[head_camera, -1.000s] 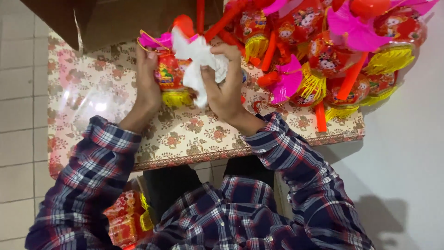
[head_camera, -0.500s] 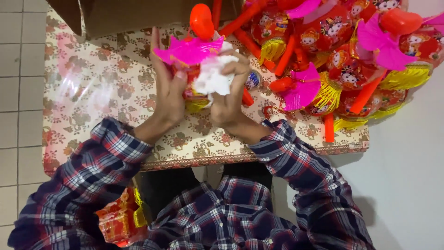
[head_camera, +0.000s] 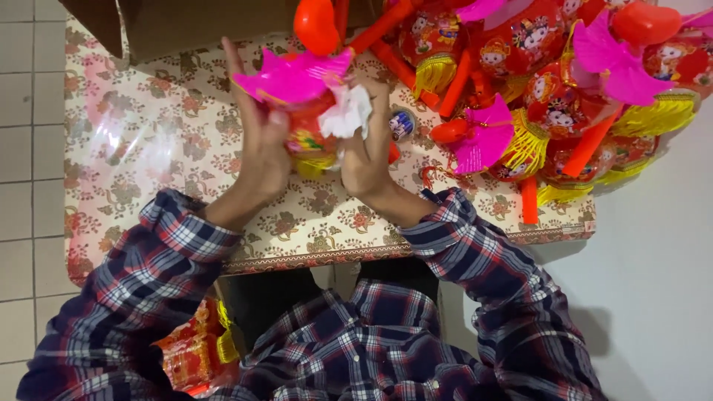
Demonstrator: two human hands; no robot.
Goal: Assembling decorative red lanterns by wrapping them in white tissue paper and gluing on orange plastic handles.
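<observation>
— What are your hands doing over the bench (head_camera: 148, 148)?

— Your left hand (head_camera: 264, 152) and right hand (head_camera: 368, 152) close from either side on one red toy lantern (head_camera: 312, 130), held just above the flowered bench cover. Your left fingers wrap its side below a pink fan-shaped top (head_camera: 293, 74); your right hand pinches a wad of white paper (head_camera: 347, 111) against the lantern. Its yellow fringe (head_camera: 316, 163) hangs between your palms.

— What crowds the space around it?

— A heap of finished lanterns (head_camera: 549, 96) fills the bench to your right, touching one another, with red stick handles (head_camera: 457, 74) poking out at angles. You see at least three more pink tops in that heap; the lanterns overlap too much for a sure count. A small round blue piece (head_camera: 402, 125) lies just beside your right thumb. One brown cardboard box (head_camera: 200, 26) stands at the far edge, behind your left hand.

— Anything else?

— One red-and-gold packet (head_camera: 194, 349) sits below the bench edge by your left sleeve, partly hidden by it.
</observation>
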